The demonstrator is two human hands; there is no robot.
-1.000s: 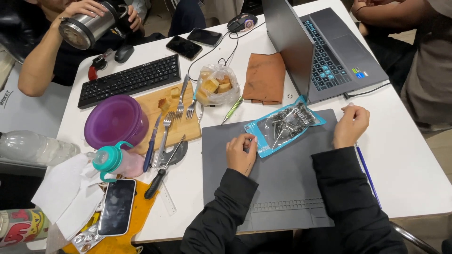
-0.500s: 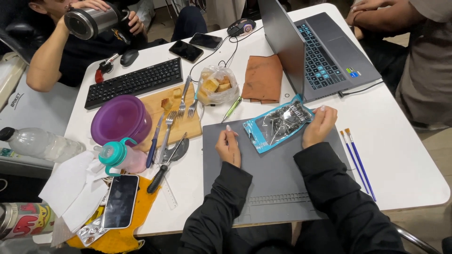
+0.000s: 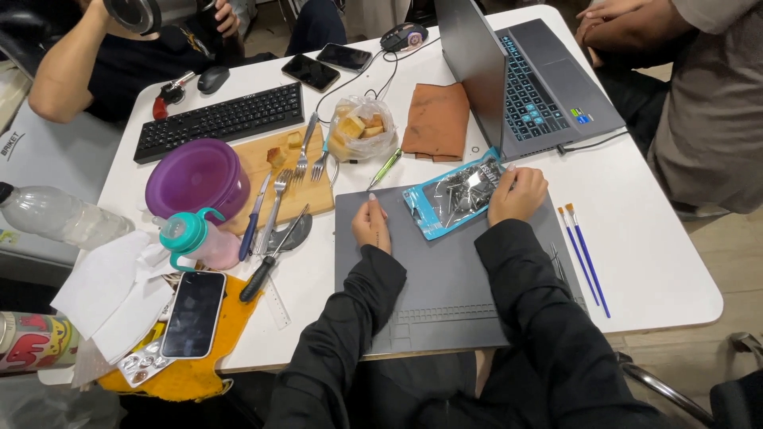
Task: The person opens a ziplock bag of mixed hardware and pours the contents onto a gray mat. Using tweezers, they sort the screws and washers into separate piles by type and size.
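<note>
Seen from above, two black-sleeved arms reach onto a grey mat [image 3: 445, 286] lying on a white bench [image 3: 652, 238]. The left hand [image 3: 371, 225] rests on the mat with fingers drawn together, holding nothing, just left of a blue and clear plastic packet [image 3: 453, 195]. The right hand [image 3: 517, 193] touches the packet's right end with fingers curled; whether it grips the packet cannot be told. The packet lies tilted across the mat's far edge, with small metal parts inside. Two blue paintbrushes [image 3: 584, 256] lie right of the mat. Left of it are a phone [image 3: 193, 312], a purple bowl [image 3: 196, 176] and forks on a wooden board [image 3: 278, 171]. Beyond are a brown cloth [image 3: 435, 121], an open laptop [image 3: 528, 83] and a black keyboard [image 3: 220, 121].
</note>
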